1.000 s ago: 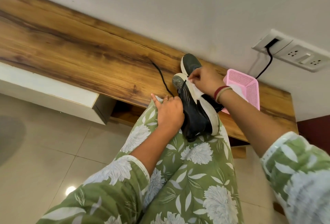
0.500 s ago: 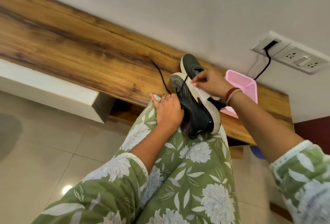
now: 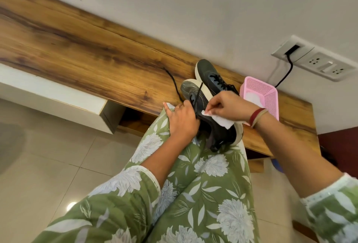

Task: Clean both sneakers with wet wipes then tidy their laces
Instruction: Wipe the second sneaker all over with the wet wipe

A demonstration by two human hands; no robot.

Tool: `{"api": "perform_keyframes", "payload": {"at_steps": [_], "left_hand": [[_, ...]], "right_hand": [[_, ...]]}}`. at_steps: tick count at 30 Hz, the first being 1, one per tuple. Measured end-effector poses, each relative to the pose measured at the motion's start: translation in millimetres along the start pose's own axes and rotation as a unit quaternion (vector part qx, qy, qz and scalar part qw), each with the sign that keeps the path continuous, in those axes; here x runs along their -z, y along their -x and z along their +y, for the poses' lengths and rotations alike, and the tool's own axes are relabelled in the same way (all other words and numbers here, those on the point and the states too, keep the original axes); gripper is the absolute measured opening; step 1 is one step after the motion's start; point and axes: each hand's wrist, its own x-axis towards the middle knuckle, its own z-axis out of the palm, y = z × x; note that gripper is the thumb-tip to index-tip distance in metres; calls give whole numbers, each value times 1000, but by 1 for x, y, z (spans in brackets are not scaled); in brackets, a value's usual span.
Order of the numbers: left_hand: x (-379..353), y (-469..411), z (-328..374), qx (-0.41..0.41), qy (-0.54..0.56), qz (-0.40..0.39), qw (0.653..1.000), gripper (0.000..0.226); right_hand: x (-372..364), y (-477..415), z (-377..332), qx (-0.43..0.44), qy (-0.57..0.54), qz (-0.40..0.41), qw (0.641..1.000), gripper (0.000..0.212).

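**Wiping is under way, and the laces are not tidy yet.**

My left hand (image 3: 182, 120) has its fingers curled round the side of the near sneaker (image 3: 219, 134), which rests on my knee with its toe toward the wall. My right hand (image 3: 226, 105) pinches a wet wipe (image 3: 220, 120) between thumb and fingertips, and the wipe lies on the shoe's dark top by the opening. The far sneaker (image 3: 209, 72) sits just behind it on the wooden shelf (image 3: 77, 49). I cannot tell if that one is clean yet. A loose lace (image 3: 174, 82) from the near shoe trails across the shelf, so I think the lace job is yet to come. A pink basket (image 3: 269, 95) beside the shoes holds something white, maybe more wipes.
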Motion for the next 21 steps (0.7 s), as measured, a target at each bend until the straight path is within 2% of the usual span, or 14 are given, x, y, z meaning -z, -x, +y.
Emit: {"api": "perform_keyframes", "payload": {"at_steps": [1,3,4,7,10,14,15,18,19,21], "left_hand": [[0,0,0,4,6,3,1000,28],[-1,-1,0,9,12,7,1000,26],[-1,-1,0,9,12,10,1000,27],[-2,-2,-1,9,0,9,1000,29],[-3,-1,-1,0,-10,10,1000,31],[-1,1,0,-19,-37,-2,999,34],[0,1,0,-17,-31,-1,999,34],[1,-1,-1,-8,-15,-1,1000,33],[1,-1,-1,-8,-18,0,1000,34],[0,0,-1,-5,-23,2,1000,36]], "right_hand": [[6,-4,1,-6,-10,29,1000,14],[9,-21,4,-21,-37,156,987,16],[5,-30,5,-30,-49,193,979,16],[-18,-44,2,-40,-54,160,985,17],[-28,-37,0,-27,-4,140,990,21],[1,-26,-3,-1,30,-5,1000,16],[10,-27,-4,-3,23,-9,1000,15],[14,-42,0,-38,1,139,989,16],[9,-47,0,-50,2,157,986,17],[-7,-51,-2,-54,16,139,989,19]]}}
